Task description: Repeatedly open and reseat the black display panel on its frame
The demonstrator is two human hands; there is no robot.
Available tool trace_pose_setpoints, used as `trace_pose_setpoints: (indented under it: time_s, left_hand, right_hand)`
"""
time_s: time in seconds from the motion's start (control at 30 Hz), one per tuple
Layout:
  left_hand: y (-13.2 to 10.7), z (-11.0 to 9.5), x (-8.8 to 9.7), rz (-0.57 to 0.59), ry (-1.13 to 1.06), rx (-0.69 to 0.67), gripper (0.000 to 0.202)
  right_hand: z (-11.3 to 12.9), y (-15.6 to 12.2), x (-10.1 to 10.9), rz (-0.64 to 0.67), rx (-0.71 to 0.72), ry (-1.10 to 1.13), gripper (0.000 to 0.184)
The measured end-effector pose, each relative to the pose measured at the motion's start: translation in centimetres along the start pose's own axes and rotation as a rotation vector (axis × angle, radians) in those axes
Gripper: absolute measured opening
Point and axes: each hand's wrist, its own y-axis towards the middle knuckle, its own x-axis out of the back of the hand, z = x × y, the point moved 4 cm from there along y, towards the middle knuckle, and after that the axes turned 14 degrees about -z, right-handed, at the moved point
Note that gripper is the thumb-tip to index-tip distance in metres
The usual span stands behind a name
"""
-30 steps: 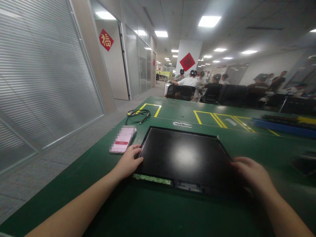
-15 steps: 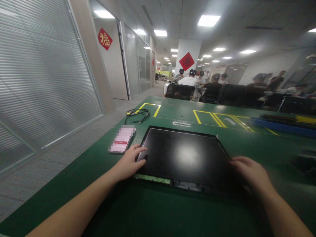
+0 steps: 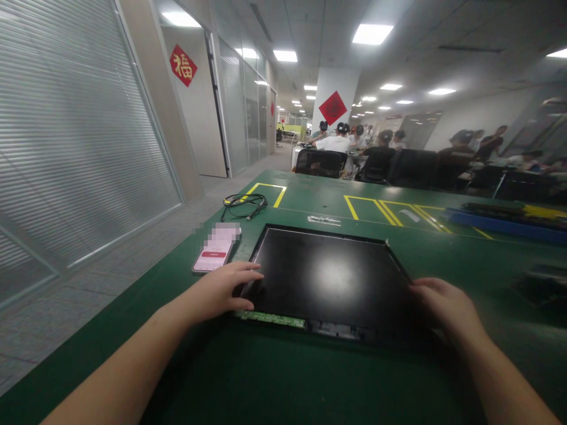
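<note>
A black LCD screen panel [image 3: 305, 265] lies face up on the green table, with a green circuit board [image 3: 272, 319] showing along its near edge. My left hand [image 3: 224, 292] rests at the panel's left edge, thumb and fingers spread apart over the border. At the opposite side, my right hand [image 3: 445, 304] has its fingers closed on the right edge; its thumb is partly hidden in shadow. A bright reflection sits on the dark screen surface.
Left of the panel lies a phone [image 3: 215, 247] with its screen lit. A coiled black cable [image 3: 244, 205] is behind it. At the far right stands a blue tray [image 3: 500, 223], nearer a dark object [image 3: 543, 283]. People [image 3: 336, 141] sit beyond the table.
My left hand has shifted slightly left and its thumb has moved down toward the panel's near corner. My right hand stays at the right edge. The view has shifted a little.
</note>
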Motion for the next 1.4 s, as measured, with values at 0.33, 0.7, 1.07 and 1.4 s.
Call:
trace_pose_setpoints:
  time_s: [0.33, 0.7, 1.07, 1.4]
  left_hand:
    - [-0.2, -0.2, 0.1, 0.052, -0.034, -0.042, 0.066]
    - [-0.3, 0.0, -0.1, 0.014, -0.074, -0.116, 0.063]
    - [-0.2, -0.5, 0.1, 0.020, -0.041, -0.118, 0.062]
    - [-0.4, -1.2, 0.3, 0.036, -0.055, -0.185, 0.032]
  right_hand:
    - [0.2, -0.1, -0.1, -0.017, -0.013, 0.001, 0.033]
    - [0.7, -0.4, 0.3, -0.022, 0.029, -0.027, 0.028]
    - [-0.5, 0.3, -0.3, 0.005, 0.033, 0.018, 0.034]
    - [-0.6, 0.9, -0.2, -0.013, 0.069, -0.003, 0.031]
